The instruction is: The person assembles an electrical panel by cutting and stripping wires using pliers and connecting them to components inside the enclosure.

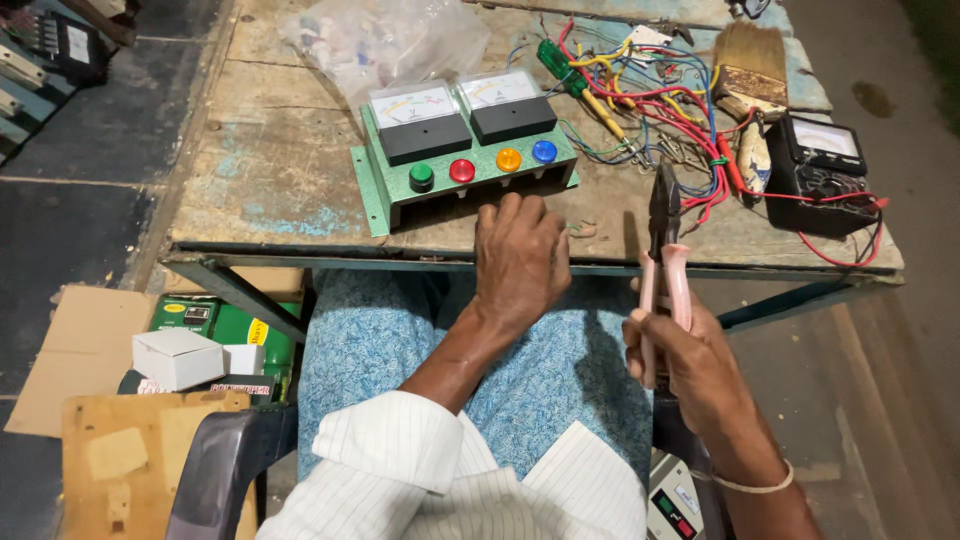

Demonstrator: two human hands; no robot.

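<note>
Gripping pink-handled pliers [664, 262] upright, tips toward the wires [668, 108], the right hand [690, 368] stays off the worktop [260, 170] edge, while the left hand [520, 258] rests flat, fingers together, nearer the green meter panel [465, 150] just ahead.

The green metal panel with two meters and four round lamps [465, 150] stands on the worn wooden tabletop [270, 170], with the clear plastic bag [385, 40] behind it and the tangle of coloured wires [660, 105] to its right. Further right lie the wooden-handled paintbrush [750, 85] and the black analogue multimeter [825, 170], side by side near the tabletop's right edge. The left hand [520, 255] rests on the front edge just before the panel, and the right hand [680, 360], off the tabletop to the right, holds the pink-handled pliers [662, 265] upright.
</note>
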